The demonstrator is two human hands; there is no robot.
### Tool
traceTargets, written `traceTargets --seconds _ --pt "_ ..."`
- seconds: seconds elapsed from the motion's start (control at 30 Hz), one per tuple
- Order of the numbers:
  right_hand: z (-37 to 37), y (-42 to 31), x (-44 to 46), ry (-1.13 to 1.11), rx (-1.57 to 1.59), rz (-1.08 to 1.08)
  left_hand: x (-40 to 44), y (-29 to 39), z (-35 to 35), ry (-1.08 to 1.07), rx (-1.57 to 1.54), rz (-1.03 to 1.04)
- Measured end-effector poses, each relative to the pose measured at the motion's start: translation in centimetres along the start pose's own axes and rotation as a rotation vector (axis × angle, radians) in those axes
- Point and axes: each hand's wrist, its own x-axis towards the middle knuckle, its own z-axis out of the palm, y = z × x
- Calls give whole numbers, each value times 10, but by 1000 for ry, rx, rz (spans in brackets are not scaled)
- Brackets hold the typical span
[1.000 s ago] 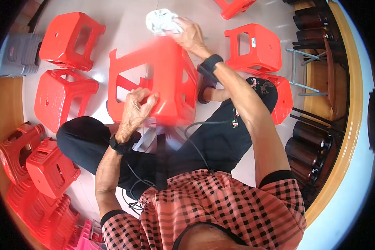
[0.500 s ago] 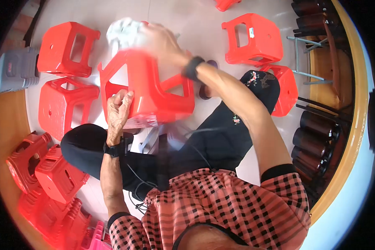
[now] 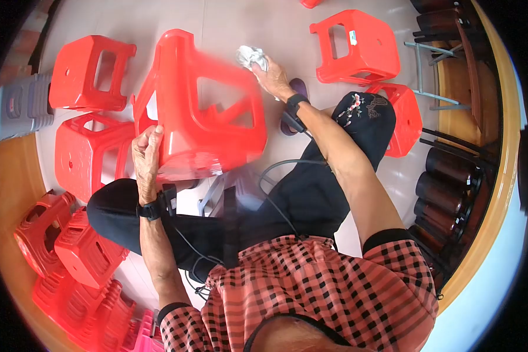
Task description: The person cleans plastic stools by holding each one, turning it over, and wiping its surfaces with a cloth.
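The central stool (image 3: 185, 138) is in the upper middle of the frame, a little to the left, and the cloth (image 3: 251, 57) is near its upper right side. On the floor (image 3: 264, 23), two stools (image 3: 79, 73) are at the upper left, one below the other; just beside them, at the left edge, is a stack (image 3: 20, 108). More stools (image 3: 85, 258) are at the lower left. At the upper right is one stool (image 3: 369, 47), and below it another (image 3: 409, 120), partly behind the knee (image 3: 366, 114).

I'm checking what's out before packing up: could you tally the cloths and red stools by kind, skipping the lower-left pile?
White cloth in the right hand: 1
Red stool at the left hand: 1
Other red stools, one cut off at the top edge: 5
Total: 7
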Motion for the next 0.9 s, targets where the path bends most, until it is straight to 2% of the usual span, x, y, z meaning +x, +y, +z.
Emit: traceTargets --seconds 0.17,0.27,0.37,0.4,0.47,0.53,0.6,0.63,0.7,0.73,0.77,0.83,0.9 --pt "11 42 6 77 282 293 4 2 -5 -20 97 23" --pt "12 33 -1 38 100 542 4 -2 -11 -60 97 52" --pt "14 61 5 -37 191 431 4 -6 -9 9 101 58" --pt "-6 32 -7 0 37 454 4 -4 -14 -35 92 32" --pt "-27 11 -16 231 396 486 6 -11 -19 -47 76 72" --pt "-33 23 -9 395 435 548 3 -9 -17 -45 86 84" --pt "-27 65 12 506 153 648 5 -18 -20 -129 33 49" --pt "-19 62 11 548 2 536 7 -18 -20 -168 9 35" --pt "-15 49 9 288 107 537 6 -14 -12 -56 72 75" --pt "-18 40 3 27 155 511 6 -11 -11 -1 109 94" --pt "-12 28 -4 -56 67 458 7 -12 -13 -24 90 92" --pt "16 38 -6 54 157 226 11 -14 -17 -72 46 87" --pt "12 38 -8 -4 39 142 11 -12 -17 -67 29 51"
